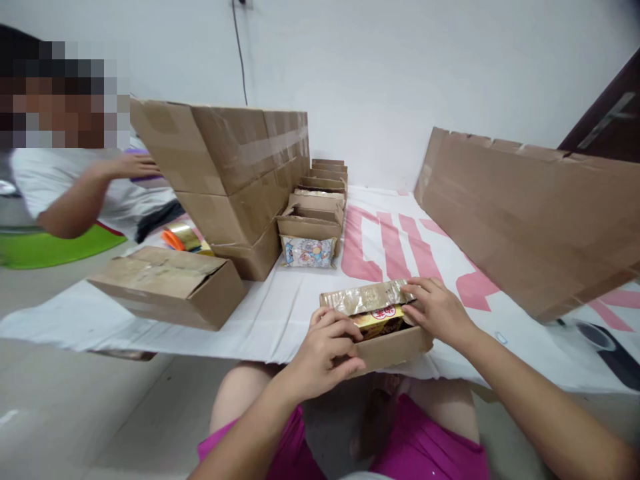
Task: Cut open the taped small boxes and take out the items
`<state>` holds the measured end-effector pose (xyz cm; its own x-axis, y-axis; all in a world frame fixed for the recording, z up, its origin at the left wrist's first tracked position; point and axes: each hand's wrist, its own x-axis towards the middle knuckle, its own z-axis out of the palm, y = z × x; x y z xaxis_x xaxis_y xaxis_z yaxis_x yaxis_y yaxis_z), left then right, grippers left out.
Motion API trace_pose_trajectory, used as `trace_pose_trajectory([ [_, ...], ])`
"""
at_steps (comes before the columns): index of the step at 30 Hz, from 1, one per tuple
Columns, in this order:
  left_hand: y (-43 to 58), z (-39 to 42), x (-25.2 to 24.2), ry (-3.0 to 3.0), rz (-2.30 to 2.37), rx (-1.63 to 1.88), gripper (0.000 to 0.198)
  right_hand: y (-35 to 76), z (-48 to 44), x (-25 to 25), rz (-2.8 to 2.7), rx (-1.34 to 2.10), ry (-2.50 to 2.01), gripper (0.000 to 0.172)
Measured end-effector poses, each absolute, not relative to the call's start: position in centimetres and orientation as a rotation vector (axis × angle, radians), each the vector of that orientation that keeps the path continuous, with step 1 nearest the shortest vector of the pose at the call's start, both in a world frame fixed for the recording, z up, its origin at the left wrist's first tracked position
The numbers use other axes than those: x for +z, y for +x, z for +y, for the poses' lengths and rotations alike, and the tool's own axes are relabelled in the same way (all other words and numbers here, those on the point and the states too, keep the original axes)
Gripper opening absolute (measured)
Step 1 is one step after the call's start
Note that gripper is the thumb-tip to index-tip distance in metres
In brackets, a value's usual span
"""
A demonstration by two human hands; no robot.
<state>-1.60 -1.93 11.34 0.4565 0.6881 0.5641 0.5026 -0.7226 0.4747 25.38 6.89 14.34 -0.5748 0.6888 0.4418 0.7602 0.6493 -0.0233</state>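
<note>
The left hand (pixel 330 347) is set at the left end of the box (pixel 395 350), palm down, its fingers bent over the rim and its thumb stretched along the near wall; the box is gripped there. The right hand (pixel 435 307) is brought in from the right, wrist slightly raised, fingertips laid on the right end of the far flap (pixel 370 297) and thumb lowered beside it; whether the flap is pinched cannot be told.

The box is made of plain brown cardboard, long and narrow, and is placed near the table's near edge, on a creased white cloth (pixel 300 297) printed with pinkish-red shapes. The flap is covered with shiny, wrinkled tape. Inside, a yellow pack (pixel 383 323) with a round red-and-white mark is partly hidden by the hands.

Farther off, a glossy, pillow-shaped packet (pixel 309 253) is leaned against a row of open cartons (pixel 313 227).
</note>
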Motion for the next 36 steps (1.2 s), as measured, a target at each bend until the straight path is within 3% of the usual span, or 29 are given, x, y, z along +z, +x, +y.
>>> trace_pose_trajectory([
  [4,-1.6,-2.0,11.4,2.475,1.016,1.116,0.02,24.7,7.2,15.1,-2.529,-0.321,-1.107,0.032],
  [9,-1.6,-2.1,11.5,2.486,1.029,1.11,0.022,23.7,7.4,15.3,-2.544,-0.478,-1.007,0.012],
  [18,-1.4,-2.5,11.4,2.515,1.092,1.132,0.021,23.5,7.5,14.9,-2.494,-0.514,-0.979,0.018],
  [22,-1.0,-2.9,10.8,2.541,1.185,1.204,0.008,23.6,7.5,14.9,-2.499,-0.421,-0.995,0.015],
  [28,-0.3,-3.4,10.5,2.545,1.41,1.176,0.036,23.3,7.6,15.3,-2.63,-0.268,-0.822,0.018],
  [36,-0.2,-3.5,10.5,2.587,1.453,1.12,0.027,20.8,8.2,15.9,-2.772,-0.203,-0.592,0.023],
])
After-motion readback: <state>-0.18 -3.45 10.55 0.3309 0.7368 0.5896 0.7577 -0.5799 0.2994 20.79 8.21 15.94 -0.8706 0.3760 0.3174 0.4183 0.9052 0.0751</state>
